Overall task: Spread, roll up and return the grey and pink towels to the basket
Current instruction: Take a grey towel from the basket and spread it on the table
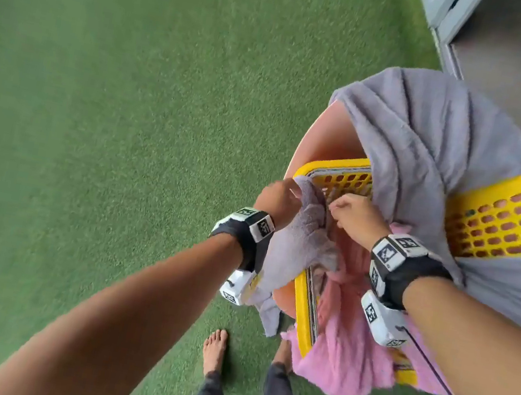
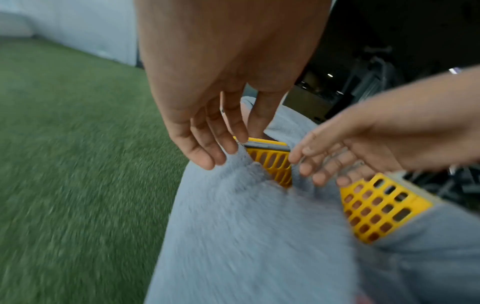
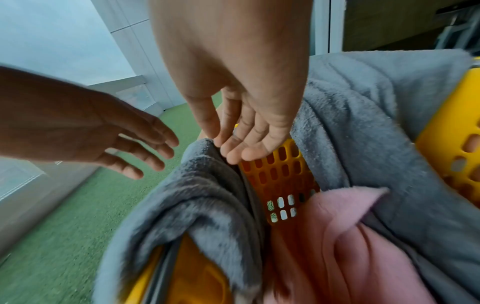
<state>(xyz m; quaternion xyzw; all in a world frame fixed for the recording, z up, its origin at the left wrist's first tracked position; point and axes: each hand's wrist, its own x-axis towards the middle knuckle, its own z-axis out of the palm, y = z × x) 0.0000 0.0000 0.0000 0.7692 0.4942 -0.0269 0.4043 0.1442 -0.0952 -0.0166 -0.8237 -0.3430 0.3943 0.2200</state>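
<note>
Grey towel (image 1: 436, 141) hangs rumpled over the far rim of the yellow basket (image 1: 498, 222), one corner of it bunched at the near-left rim. Pink towel (image 1: 350, 349) sits crumpled inside and spills over the near edge toward the green turf (image 1: 95, 98). The left hand (image 1: 278, 197) has its fingers (image 2: 205, 152) fairly straight, tips touching that grey corner; I can't tell if it truly pinches. The right hand (image 1: 355, 215) reaches in just beside it, fingers loosely extended at the cloth's edge, gripping nothing I can make out. By my reckoning the job has barely begun: neither towel is spread or rolled, and both must yet go back in.
</note>
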